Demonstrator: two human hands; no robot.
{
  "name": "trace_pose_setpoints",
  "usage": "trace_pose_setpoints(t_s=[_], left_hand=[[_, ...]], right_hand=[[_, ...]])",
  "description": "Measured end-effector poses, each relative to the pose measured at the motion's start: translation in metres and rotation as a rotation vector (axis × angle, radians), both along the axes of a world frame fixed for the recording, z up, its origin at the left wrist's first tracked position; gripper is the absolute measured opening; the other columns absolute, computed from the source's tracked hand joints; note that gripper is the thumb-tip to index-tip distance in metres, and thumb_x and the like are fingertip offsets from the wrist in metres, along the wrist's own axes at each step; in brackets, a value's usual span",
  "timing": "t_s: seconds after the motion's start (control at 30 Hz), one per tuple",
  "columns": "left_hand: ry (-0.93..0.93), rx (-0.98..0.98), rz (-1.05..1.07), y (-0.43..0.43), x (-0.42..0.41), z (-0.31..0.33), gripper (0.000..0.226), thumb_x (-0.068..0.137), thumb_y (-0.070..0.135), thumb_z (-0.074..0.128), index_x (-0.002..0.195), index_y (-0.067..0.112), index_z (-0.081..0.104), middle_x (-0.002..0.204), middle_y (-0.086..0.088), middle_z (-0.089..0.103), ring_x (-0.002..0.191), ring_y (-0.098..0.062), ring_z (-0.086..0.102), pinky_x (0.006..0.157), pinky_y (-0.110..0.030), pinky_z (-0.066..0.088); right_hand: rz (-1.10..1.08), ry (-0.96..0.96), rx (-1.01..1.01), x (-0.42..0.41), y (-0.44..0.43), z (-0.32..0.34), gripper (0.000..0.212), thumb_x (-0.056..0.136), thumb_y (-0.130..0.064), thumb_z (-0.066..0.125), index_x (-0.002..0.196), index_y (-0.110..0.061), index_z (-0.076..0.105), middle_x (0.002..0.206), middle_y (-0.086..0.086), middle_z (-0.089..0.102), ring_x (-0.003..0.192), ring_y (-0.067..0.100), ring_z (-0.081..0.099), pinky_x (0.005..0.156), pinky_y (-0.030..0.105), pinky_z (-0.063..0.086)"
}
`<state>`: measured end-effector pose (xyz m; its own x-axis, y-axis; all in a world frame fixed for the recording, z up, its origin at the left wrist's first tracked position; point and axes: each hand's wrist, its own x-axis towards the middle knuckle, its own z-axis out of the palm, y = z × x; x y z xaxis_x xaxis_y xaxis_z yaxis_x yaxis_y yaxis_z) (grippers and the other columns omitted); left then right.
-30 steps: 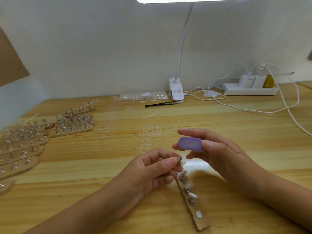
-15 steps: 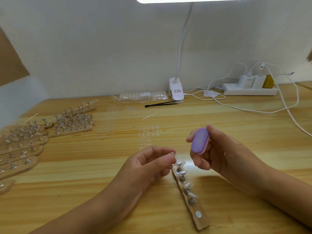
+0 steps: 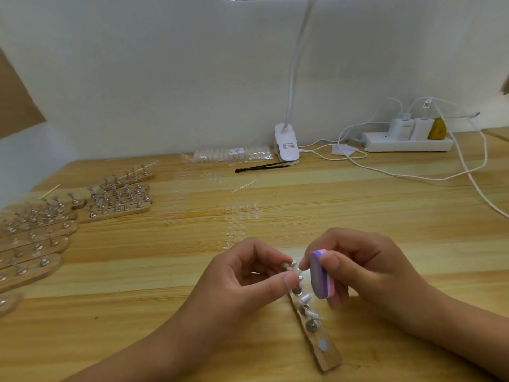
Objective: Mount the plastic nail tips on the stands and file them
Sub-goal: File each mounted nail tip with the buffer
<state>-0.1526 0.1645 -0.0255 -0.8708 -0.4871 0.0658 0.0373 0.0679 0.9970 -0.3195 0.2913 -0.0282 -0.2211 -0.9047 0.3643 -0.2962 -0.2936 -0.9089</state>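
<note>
I see L hand [image 3: 248,277] curled, thumb+index pinching a nail stand [image 3: 286,267]; R hand [image 3: 366,271] at its 3 o'clock, fingers gripping buffer block [image 3: 319,274]. Forearms enter from 7 & 4 o'clock.

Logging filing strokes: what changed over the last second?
The right hand turned the purple buffer block from flat to on edge and brought it down close to the nail tip stand that the left hand pinches. The left hand kept its pinch; the wooden base strip stayed put.

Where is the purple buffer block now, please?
Head view, low and right of centre: the right hand grips the purple buffer block, beside the left hand pinching a nail stand.
</note>
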Motion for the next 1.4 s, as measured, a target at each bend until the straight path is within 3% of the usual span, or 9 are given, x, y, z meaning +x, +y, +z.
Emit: trace_pose_setpoints(t_s=[0.1,0.5,0.77,0.97,1.1,1.23,1.4], left_hand=[[0.012,0.009,-0.013,0.000,0.000,-0.001,0.021,0.064,0.034,0.082,0.080,0.026,0.073,0.083,0.003,0.072,0.077,-0.006,0.066,0.068,-0.013,0.050],[0.045,-0.023,-0.049,0.003,-0.001,-0.004,0.021,0.061,0.035,0.080,0.079,0.029,0.071,0.080,0.003,0.069,0.077,-0.009,0.064,0.070,-0.017,0.051],[0.105,-0.235,0.029,0.003,0.003,-0.010,0.024,0.069,0.036,0.078,0.092,0.030,0.070,0.089,0.000,0.069,0.086,-0.019,0.064,0.080,-0.025,0.052],[0.100,-0.229,0.021,0.003,0.003,-0.011,0.027,0.070,0.039,0.078,0.095,0.030,0.071,0.092,0.000,0.070,0.088,-0.019,0.065,0.080,-0.024,0.052],[0.105,-0.249,0.017,0.003,0.003,-0.014,0.026,0.070,0.036,0.078,0.094,0.030,0.070,0.089,0.003,0.069,0.085,-0.015,0.063,0.079,-0.023,0.051],[0.114,-0.225,0.026,0.003,0.002,-0.013,0.027,0.070,0.037,0.077,0.095,0.029,0.071,0.090,0.003,0.070,0.087,-0.017,0.064,0.080,-0.023,0.051],[0.119,-0.211,0.019,0.003,0.004,-0.013,0.025,0.071,0.036,0.077,0.094,0.029,0.072,0.091,0.001,0.070,0.088,-0.019,0.064,0.080,-0.023,0.051]], right_hand=[[0.025,-0.020,0.002,0.002,-0.001,-0.002,0.031,0.090,-0.054,0.060,0.091,-0.023,0.064,0.060,0.001,0.068,0.049,0.010,0.061,0.050,0.021,0.050],[0.032,-0.046,-0.006,0.004,-0.004,-0.001,0.029,0.090,-0.052,0.060,0.094,-0.023,0.063,0.066,0.003,0.070,0.055,0.018,0.066,0.053,0.022,0.051],[-0.006,-0.006,-0.067,0.005,-0.002,0.000,0.020,0.089,-0.031,0.063,0.093,-0.012,0.067,0.071,-0.003,0.071,0.060,0.003,0.064,0.056,0.017,0.052],[-0.062,0.047,-0.119,0.005,-0.001,0.003,0.024,0.087,-0.046,0.065,0.092,-0.023,0.070,0.087,0.001,0.073,0.069,0.005,0.068,0.063,0.015,0.052],[-0.004,0.067,-0.048,0.004,-0.001,0.003,0.017,0.086,-0.036,0.067,0.093,-0.021,0.069,0.084,-0.006,0.073,0.069,0.004,0.068,0.063,0.015,0.052],[-0.075,0.075,-0.137,0.004,-0.001,0.005,0.023,0.086,-0.045,0.066,0.094,-0.023,0.069,0.085,-0.005,0.073,0.069,0.004,0.068,0.064,0.015,0.052],[-0.034,0.126,-0.106,0.005,-0.002,0.002,0.018,0.087,-0.043,0.066,0.094,-0.027,0.068,0.085,-0.012,0.071,0.072,0.005,0.067,0.067,0.017,0.053]])
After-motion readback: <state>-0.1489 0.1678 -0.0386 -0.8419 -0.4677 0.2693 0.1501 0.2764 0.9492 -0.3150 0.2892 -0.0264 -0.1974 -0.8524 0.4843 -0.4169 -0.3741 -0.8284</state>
